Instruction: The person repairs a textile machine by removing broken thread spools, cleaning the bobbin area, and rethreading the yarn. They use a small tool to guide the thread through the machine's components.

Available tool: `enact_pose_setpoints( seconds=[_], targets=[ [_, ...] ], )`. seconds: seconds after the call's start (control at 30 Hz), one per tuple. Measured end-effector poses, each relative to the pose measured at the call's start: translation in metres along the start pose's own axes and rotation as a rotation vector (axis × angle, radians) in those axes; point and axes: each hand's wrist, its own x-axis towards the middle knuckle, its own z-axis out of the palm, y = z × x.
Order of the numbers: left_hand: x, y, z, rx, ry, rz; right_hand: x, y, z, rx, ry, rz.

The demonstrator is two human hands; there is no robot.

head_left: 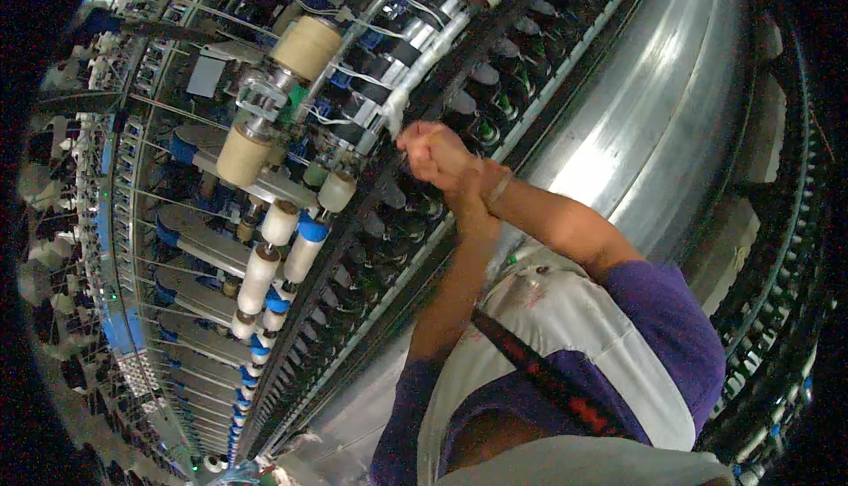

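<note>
My right hand, with a band at its wrist, reaches to the edge of a long spinning frame. Its fingers are curled together, and what they may hold is hidden. A fluffy white strand of fibre lies just past the fingertips, on the white-covered rollers. My left hand overlaps the right hand and wrist; its fingers cannot be made out. Dark spindles with green-marked bobbins stand in a row close beside both hands.
Tan rolls and white rolls with blue ends line the machine to the left. A shiny metal cover runs lengthwise on the right. Another row of machine parts curves along the far right. My apron hangs close to the metal cover.
</note>
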Motion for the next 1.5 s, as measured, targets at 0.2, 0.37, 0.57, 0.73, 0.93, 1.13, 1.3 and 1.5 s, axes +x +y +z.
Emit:
enact_pose_setpoints(
  seconds=[0.2,0.37,0.57,0.73,0.93,1.13,1.3,1.5],
  targets=[
    [-0.002,0.002,0.000,-0.011,-0.006,0.073,0.000,-0.027,0.016,0.742,0.097,0.299],
    [0.000,-0.006,-0.012,-0.058,-0.088,-0.023,-0.007,-0.016,0.009,0.342,0.150,0.317],
    [-0.005,-0.001,-0.009,-0.074,0.028,0.056,-0.003,-0.003,-0.010,-0.345,-0.110,-0.286],
    [-0.017,-0.004,-0.015,-0.086,0.114,0.074,-0.005,0.004,0.013,-0.337,-0.002,-0.378],
    [-0.009,0.029,-0.054,0.360,-0.141,0.183,0.007,-0.033,0.024,0.112,-0.020,0.584],
    [0.028,0.103,-0.049,0.029,-0.146,0.024,-0.003,-0.056,0.016,-0.393,-0.246,0.235],
    [0.053,0.099,-0.026,-0.161,0.101,0.092,-0.042,-0.060,0.013,-0.736,-0.283,-0.163],
    [0.011,0.069,-0.031,0.740,0.035,0.776,-0.023,-0.092,0.002,-0.845,-0.093,-0.457]
  ],
)
